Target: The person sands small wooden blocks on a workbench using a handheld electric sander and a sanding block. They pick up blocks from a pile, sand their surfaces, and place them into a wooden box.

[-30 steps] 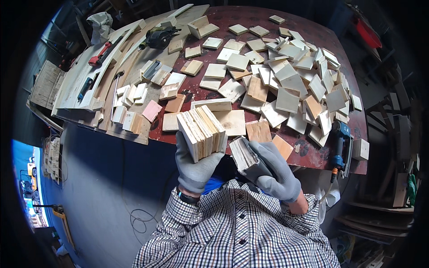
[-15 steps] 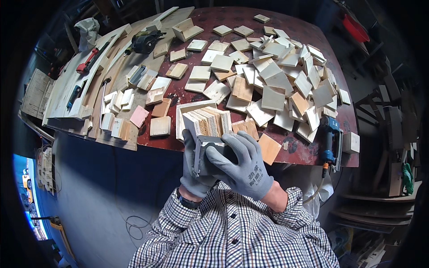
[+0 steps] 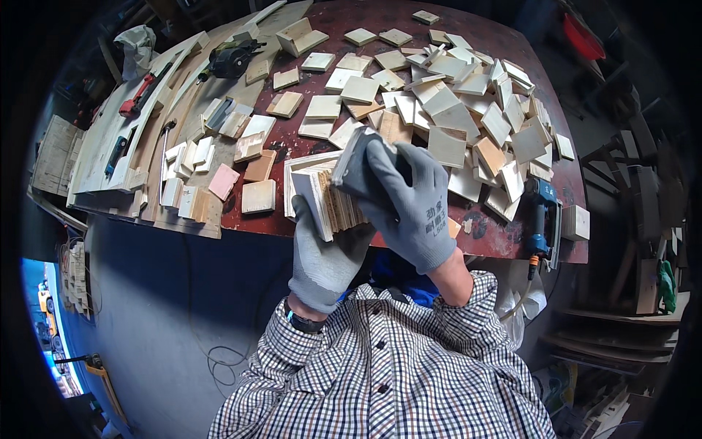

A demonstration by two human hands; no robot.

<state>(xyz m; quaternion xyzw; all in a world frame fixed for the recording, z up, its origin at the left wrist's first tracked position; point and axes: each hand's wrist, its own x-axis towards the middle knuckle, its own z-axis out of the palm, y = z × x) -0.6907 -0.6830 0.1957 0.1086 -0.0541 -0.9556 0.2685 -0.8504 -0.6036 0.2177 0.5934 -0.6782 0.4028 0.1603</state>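
My gloved left hand (image 3: 322, 267) grips a stack of small plywood pieces (image 3: 325, 201) from below, at the table's front edge. The layered edges of the stack face up and to the right. In my gloved right hand (image 3: 413, 197) is a grey-faced block (image 3: 352, 157) that looks like a sanding block. It is tilted over the upper right part of the stack; whether it touches cannot be made out. Just behind the stack, a shallow wooden frame or box (image 3: 296, 170) shows its pale rim. The fingertips of my left hand are hidden.
Many loose square wood pieces (image 3: 447, 146) cover the dark red table (image 3: 504, 33). A blue air tool (image 3: 540, 219) with a hose lies at the right front edge. Wooden boards, a red tool (image 3: 135, 102) and a black and green power tool (image 3: 232, 58) lie to the left.
My right hand with the grey block has risen and moved away from my body, off its place in front of the stack. The left hand has shifted slightly, the stack still in it.
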